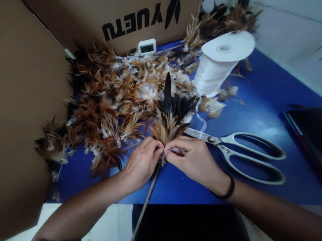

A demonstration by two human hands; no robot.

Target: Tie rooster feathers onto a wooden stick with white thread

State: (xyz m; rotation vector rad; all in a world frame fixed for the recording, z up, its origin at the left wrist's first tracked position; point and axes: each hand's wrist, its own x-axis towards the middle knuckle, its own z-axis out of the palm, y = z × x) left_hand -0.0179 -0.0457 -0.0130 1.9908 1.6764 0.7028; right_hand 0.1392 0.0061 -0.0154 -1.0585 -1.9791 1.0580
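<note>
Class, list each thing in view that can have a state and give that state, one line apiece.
Left hand: fingertips pinched at the base of the feather bunch
Right hand: fingertips pinched there too
Feather bunch: fanned outward
Stick: slanting, lower part bare
White spool: standing on end, ribbon partly unwound
Scissors: lying flat, blades partly hidden
Loose feathers: heaped
Small display: upright, reading illegible
Cardboard box: lettering upside down
Black device: lying flat

Black over tan in the feather bundle (pixel 166 130); mottled russet, brown and cream across the feather pile (pixel 116 86); blue tabletop (pixel 263 109), white ribbon spool (pixel 215 74), silver-grey scissors (pixel 217 140), black-lettered brown cardboard box (pixel 83 8).
</note>
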